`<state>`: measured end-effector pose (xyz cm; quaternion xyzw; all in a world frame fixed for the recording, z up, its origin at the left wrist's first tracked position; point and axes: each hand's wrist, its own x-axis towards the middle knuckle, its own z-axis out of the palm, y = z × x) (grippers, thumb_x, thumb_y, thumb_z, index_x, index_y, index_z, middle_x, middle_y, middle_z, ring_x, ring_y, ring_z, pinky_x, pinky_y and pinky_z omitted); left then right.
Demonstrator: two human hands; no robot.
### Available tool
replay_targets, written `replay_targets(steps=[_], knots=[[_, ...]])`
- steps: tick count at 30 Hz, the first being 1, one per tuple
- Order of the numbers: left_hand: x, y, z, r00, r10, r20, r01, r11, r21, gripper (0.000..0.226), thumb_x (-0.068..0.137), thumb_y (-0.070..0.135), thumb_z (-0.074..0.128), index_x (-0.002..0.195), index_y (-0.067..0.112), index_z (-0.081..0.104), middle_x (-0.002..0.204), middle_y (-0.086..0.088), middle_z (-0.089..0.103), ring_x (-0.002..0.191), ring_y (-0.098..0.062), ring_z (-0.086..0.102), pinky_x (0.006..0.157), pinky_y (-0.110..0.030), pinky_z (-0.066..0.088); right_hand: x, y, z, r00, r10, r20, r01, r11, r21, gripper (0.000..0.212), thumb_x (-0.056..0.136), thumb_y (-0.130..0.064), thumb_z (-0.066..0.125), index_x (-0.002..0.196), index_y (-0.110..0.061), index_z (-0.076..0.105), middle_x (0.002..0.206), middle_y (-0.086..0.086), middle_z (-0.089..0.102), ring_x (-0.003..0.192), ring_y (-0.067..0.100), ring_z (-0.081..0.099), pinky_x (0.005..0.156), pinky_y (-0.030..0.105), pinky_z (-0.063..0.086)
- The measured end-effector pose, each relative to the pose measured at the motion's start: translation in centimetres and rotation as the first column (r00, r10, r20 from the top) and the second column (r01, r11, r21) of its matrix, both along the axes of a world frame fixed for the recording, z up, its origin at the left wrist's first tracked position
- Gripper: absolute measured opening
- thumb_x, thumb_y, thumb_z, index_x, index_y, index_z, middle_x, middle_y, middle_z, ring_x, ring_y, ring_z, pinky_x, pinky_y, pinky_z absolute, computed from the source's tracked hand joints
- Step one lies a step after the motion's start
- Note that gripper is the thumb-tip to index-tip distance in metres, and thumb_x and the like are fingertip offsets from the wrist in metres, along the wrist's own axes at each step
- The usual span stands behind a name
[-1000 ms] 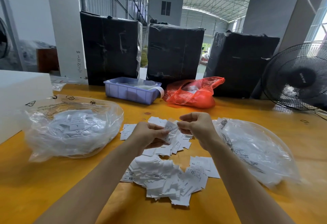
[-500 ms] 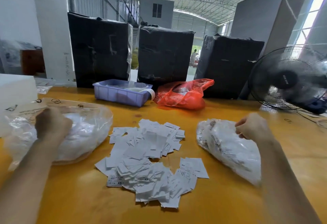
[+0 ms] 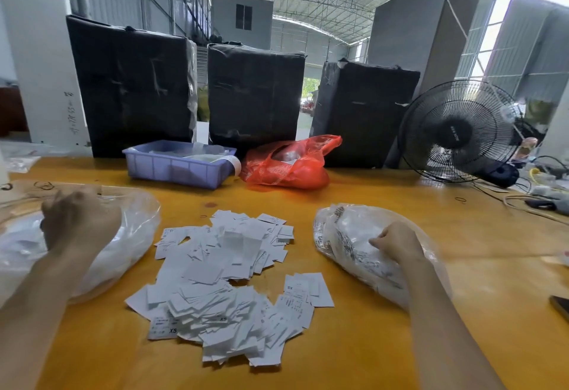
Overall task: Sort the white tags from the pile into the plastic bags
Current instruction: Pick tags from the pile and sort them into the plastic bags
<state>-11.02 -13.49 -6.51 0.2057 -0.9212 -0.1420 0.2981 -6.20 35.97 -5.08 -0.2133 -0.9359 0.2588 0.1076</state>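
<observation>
A loose pile of white tags [image 3: 228,282], some marked XS, lies on the yellow table [image 3: 369,346] between my arms. A clear plastic bag [image 3: 135,235] with tags inside sits on the left, and my left hand [image 3: 80,220] hovers over it with curled fingers, its back toward me. On the right lies a second clear bag [image 3: 341,245] of tags. My right hand [image 3: 400,243] rests on top of that bag, fingertips bunched and pointing left. Whether either hand holds a tag is hidden.
Behind the pile stand a blue plastic tray [image 3: 172,169] and a red plastic bag [image 3: 286,171]. Three black wrapped bales [image 3: 132,82] line the table's far edge. A black fan [image 3: 458,131] and cables [image 3: 538,202] fill the far right. A phone [image 3: 562,306] lies at the right edge.
Both hands left the middle, where each pinched a tag, and spread apart to the bags. My right hand has since dropped onto the right bag; my left stays over the left bag.
</observation>
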Motion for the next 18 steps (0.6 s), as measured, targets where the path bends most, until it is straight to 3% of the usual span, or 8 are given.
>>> replay_targets(steps=[3, 4, 7, 10, 13, 16, 18], knots=[[4.1, 4.3, 2.9, 0.997, -0.038, -0.067, 0.040, 0.999, 0.030, 0.035, 0.082, 0.019, 0.067, 0.112, 0.002, 0.063, 0.104, -0.027, 0.062, 0.095, -0.046, 0.055, 0.080, -0.053, 0.046, -0.2, -0.7, -0.7, 0.998, 0.044, 0.049, -0.044, 0.999, 0.005, 0.047, 0.078, -0.038, 0.075, 0.112, -0.007, 0.065, 0.110, 0.008, 0.066, 0.105, 0.028, 0.058, 0.090, 0.036, 0.048], [4.7, 5.0, 3.2, 0.996, -0.055, -0.077, 0.058, 0.998, 0.039, 0.039, 0.084, 0.018, 0.066, 0.118, 0.001, 0.061, 0.111, -0.029, 0.060, 0.101, -0.048, 0.052, 0.083, -0.053, 0.045, -0.1, -1.2, -0.8, 0.998, 0.042, 0.047, -0.042, 0.999, 0.000, 0.043, 0.076, -0.035, 0.077, 0.107, -0.007, 0.068, 0.107, 0.007, 0.068, 0.105, 0.028, 0.059, 0.091, 0.038, 0.049], [5.6, 6.3, 3.7, 0.989, -0.120, -0.091, 0.124, 0.992, 0.038, 0.042, 0.086, 0.017, 0.064, 0.123, -0.001, 0.059, 0.118, -0.030, 0.056, 0.106, -0.048, 0.049, 0.086, -0.053, 0.044, -0.2, -1.2, -1.1, 0.999, 0.015, -0.030, -0.016, 1.000, -0.017, 0.013, 0.076, -0.018, 0.078, 0.075, -0.006, 0.073, 0.076, 0.008, 0.070, 0.081, 0.025, 0.067, 0.077, 0.038, 0.056], [5.9, 7.0, 4.1, 0.979, -0.163, -0.126, 0.168, 0.985, 0.030, 0.039, 0.085, 0.013, 0.065, 0.120, -0.003, 0.061, 0.118, -0.030, 0.058, 0.108, -0.048, 0.049, 0.090, -0.053, 0.040, 0.1, -0.6, -0.8, 0.998, -0.033, -0.051, 0.032, 0.999, -0.020, 0.020, 0.081, -0.011, 0.071, 0.067, 0.003, 0.069, 0.067, 0.013, 0.066, 0.068, 0.027, 0.064, 0.063, 0.032, 0.049], [5.8, 7.4, 4.2, 0.961, -0.203, -0.188, 0.209, 0.978, 0.014, 0.036, 0.084, 0.008, 0.066, 0.117, -0.006, 0.062, 0.116, -0.031, 0.058, 0.108, -0.047, 0.050, 0.092, -0.052, 0.039, -0.1, 0.1, -0.4, 0.996, -0.055, -0.077, 0.050, 0.997, -0.058, 0.035, 0.084, -0.003, 0.063, 0.051, -0.004, 0.052, 0.056, 0.011, 0.053, 0.054, 0.024, 0.051, 0.058, 0.030, 0.041], [5.7, 7.7, 4.3, 0.947, -0.232, -0.223, 0.238, 0.971, 0.000, 0.036, 0.083, 0.007, 0.066, 0.117, -0.006, 0.062, 0.116, -0.031, 0.058, 0.105, -0.048, 0.051, 0.090, -0.052, 0.041, 0.0, 0.2, 1.1, 1.000, -0.004, -0.020, 0.002, 0.994, -0.106, 0.025, 0.084, -0.001, 0.063, 0.060, -0.001, 0.056, 0.076, 0.018, 0.065, 0.065, 0.024, 0.057, 0.069, 0.037, 0.050], [5.7, 8.0, 4.4, 0.941, -0.246, -0.234, 0.251, 0.968, -0.010, 0.036, 0.084, 0.006, 0.065, 0.118, -0.005, 0.061, 0.116, -0.031, 0.058, 0.105, -0.047, 0.051, 0.090, -0.052, 0.041, 0.2, 0.2, 1.8, 0.999, 0.040, 0.015, -0.037, 0.989, -0.145, 0.022, 0.083, -0.002, 0.065, 0.063, 0.003, 0.056, 0.095, 0.021, 0.068, 0.075, 0.024, 0.058, 0.072, 0.039, 0.048]])
